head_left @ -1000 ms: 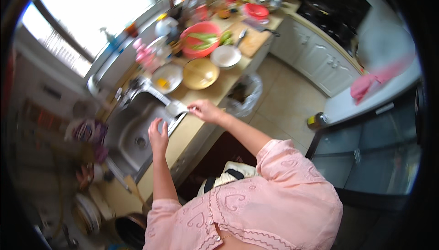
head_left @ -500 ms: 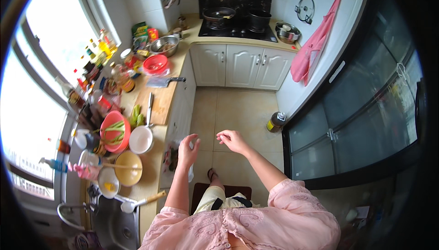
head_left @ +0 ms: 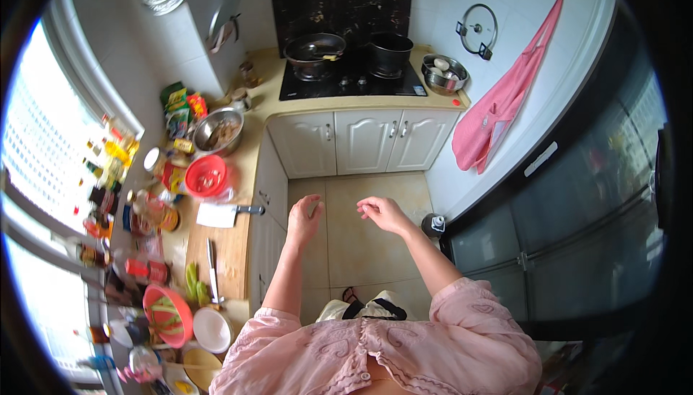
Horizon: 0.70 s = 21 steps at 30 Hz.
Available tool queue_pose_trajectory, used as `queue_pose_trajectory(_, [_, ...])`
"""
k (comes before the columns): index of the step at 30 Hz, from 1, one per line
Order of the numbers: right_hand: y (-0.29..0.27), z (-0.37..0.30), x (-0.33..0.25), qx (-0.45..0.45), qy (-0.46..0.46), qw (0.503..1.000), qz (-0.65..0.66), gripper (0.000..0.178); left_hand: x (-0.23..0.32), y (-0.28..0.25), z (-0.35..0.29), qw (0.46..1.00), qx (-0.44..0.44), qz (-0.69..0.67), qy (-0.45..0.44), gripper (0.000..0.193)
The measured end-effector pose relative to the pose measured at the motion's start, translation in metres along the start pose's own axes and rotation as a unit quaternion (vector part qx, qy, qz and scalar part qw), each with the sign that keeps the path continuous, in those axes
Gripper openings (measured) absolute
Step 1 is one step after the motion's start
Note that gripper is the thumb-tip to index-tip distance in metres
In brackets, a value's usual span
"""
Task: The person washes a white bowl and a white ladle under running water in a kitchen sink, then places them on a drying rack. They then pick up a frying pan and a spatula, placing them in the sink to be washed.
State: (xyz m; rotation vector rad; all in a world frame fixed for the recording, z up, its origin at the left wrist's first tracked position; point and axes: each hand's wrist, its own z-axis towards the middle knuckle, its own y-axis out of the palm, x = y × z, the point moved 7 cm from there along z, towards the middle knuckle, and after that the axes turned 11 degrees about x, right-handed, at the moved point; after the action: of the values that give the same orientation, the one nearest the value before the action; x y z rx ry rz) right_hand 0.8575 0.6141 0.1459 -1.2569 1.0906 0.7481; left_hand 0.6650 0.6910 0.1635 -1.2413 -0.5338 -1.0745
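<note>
My left hand is held out in mid-air over the floor, empty, its fingers loosely bent and the thumb apart. Level with it on the right, my right hand hangs empty too, its fingers a little curved. Neither touches anything. Closest to my left hand lies a cleaver on the wooden cutting board, its dark handle over the counter's edge. A slim knife rests lower on the board, beside green vegetable pieces. A red bowl stands past the cleaver.
Left counter: a steel bowl with meat, a pink bowl of green strips, a white bowl and several bottles. Ahead, a wok and a black pot stand on the stove. A dark jug sits by the glass doors.
My view has moved forward and tilted up, so the stove looks nearer and the sink has left the picture. Both hands stay raised and empty, slightly farther apart.
</note>
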Motion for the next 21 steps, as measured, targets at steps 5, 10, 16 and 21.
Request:
queue_pose_trajectory(5, [-0.030,0.075,0.019,0.014,0.001,1.000,0.006,0.022,0.007,0.044,0.082,0.999,-0.033,-0.013,0.041,0.027])
queue_pose_trajectory(10, [-0.069,0.170,0.035,0.028,-0.026,0.999,-0.003,0.021,0.009,0.081,0.173,0.998,-0.011,-0.004,0.069,0.025])
queue_pose_trajectory(16, [-0.095,0.305,0.019,0.019,-0.039,0.999,0.031,0.021,-0.015,0.108,0.277,0.996,0.022,0.013,0.089,0.031])
queue_pose_trajectory(21, [-0.077,0.417,0.016,0.019,-0.026,0.998,0.058,0.021,-0.055,0.121,0.354,0.998,0.063,-0.012,-0.027,0.037])
